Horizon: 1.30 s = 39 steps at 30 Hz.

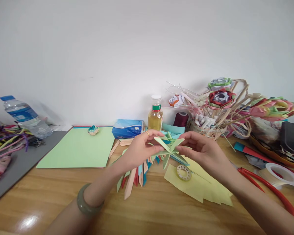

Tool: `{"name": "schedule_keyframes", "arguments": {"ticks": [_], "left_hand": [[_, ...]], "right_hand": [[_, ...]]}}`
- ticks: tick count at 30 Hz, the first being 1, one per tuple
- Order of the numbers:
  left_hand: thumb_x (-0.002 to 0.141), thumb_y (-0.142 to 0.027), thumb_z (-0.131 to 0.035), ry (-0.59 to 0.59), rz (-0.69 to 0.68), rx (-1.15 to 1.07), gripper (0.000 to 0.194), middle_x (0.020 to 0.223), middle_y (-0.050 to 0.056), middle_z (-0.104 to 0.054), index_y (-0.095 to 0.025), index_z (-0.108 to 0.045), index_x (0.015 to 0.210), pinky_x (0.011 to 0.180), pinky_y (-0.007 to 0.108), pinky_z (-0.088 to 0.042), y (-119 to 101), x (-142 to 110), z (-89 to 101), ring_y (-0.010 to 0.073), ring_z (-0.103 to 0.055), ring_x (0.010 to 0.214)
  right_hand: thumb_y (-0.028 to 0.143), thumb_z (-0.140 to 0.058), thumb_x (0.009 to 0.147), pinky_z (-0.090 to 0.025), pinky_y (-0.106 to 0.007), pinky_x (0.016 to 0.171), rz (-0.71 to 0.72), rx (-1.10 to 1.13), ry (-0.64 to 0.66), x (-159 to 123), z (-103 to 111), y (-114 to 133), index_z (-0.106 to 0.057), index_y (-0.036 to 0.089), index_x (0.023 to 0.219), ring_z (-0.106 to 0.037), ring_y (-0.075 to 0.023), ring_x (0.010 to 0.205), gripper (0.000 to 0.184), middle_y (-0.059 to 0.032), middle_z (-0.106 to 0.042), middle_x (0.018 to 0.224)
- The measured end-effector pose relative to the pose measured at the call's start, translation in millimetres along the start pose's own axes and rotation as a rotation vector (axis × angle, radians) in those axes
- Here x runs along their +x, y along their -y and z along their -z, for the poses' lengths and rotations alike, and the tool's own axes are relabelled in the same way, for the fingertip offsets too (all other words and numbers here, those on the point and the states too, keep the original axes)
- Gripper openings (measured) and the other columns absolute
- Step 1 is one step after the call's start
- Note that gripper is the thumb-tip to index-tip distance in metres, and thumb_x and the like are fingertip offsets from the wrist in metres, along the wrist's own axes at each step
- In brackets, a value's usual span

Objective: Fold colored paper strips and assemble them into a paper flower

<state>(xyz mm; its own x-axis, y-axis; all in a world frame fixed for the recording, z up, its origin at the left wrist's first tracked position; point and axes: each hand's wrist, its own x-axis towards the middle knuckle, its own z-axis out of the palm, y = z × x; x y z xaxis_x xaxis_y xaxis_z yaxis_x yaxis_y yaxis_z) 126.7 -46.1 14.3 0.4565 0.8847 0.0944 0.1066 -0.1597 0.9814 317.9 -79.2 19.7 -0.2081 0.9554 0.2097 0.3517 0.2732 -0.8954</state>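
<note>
Above the table [142,215], left hand [142,150] pinches green paper strips [171,149]; right hand [203,148] likewise.

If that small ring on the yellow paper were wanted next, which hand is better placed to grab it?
Probably the right hand: the ring lies nearer it than the left hand. Both hold the green folded paper, so the left might steady it alone.

Head view: forward-down over table [142,217], facing wall [127,52].
</note>
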Motion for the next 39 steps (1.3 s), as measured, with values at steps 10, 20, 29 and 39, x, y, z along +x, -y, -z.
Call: {"name": "schedule_keyframes", "arguments": {"ticks": [10, 20, 29, 39], "left_hand": [[0.077, -0.022, -0.058, 0.075, 0.054, -0.296, 0.022, 0.093, 0.007, -0.068, -0.014, -0.062, 0.098, 0.078, 0.03, -0.047, -3, -2, -5.8, 0.0154, -0.062, 0.08], [0.078, -0.024, -0.056, 0.176, 0.125, -0.118, 0.021, 0.092, 0.004, -0.066, -0.015, -0.065, 0.095, 0.072, 0.023, -0.042, -1, -2, -4.1, 0.0143, -0.059, 0.084], [0.071, -0.031, -0.066, 0.067, 0.259, -0.11, 0.042, 0.076, 0.003, -0.065, -0.017, -0.05, 0.107, 0.064, 0.025, -0.044, 3, -3, -6.5, 0.0131, -0.06, 0.068], [0.07, -0.034, -0.067, 0.017, 0.239, -0.126, 0.037, 0.072, 0.001, -0.061, -0.016, -0.048, 0.095, 0.062, 0.025, -0.044, -1, -4, -8.4, 0.0125, -0.059, 0.065]], "right_hand": [[0.036, -0.061, 0.075, -0.049, -0.027, 0.056, -0.113, 0.185, -0.022, 5, -2, -5, -0.056, 0.019, 0.082, -0.062, -0.0145, 0.064, 0.02, -0.0032, -0.067, 0.073], [0.043, -0.052, 0.082, -0.051, -0.031, 0.068, 0.045, -0.187, -0.094, 0, -1, -2, -0.06, 0.022, 0.09, -0.063, -0.0187, 0.081, 0.024, -0.0045, -0.066, 0.09], [0.032, -0.055, 0.081, -0.049, -0.024, 0.049, 0.101, -0.359, -0.015, -2, -10, 4, -0.065, 0.025, 0.083, -0.063, -0.0143, 0.059, 0.012, 0.0013, -0.07, 0.075], [0.032, -0.051, 0.084, -0.051, -0.024, 0.057, 0.102, -0.312, 0.045, -1, -10, 8, -0.067, 0.026, 0.082, -0.064, -0.0146, 0.065, 0.017, 0.0033, -0.071, 0.076]]}}
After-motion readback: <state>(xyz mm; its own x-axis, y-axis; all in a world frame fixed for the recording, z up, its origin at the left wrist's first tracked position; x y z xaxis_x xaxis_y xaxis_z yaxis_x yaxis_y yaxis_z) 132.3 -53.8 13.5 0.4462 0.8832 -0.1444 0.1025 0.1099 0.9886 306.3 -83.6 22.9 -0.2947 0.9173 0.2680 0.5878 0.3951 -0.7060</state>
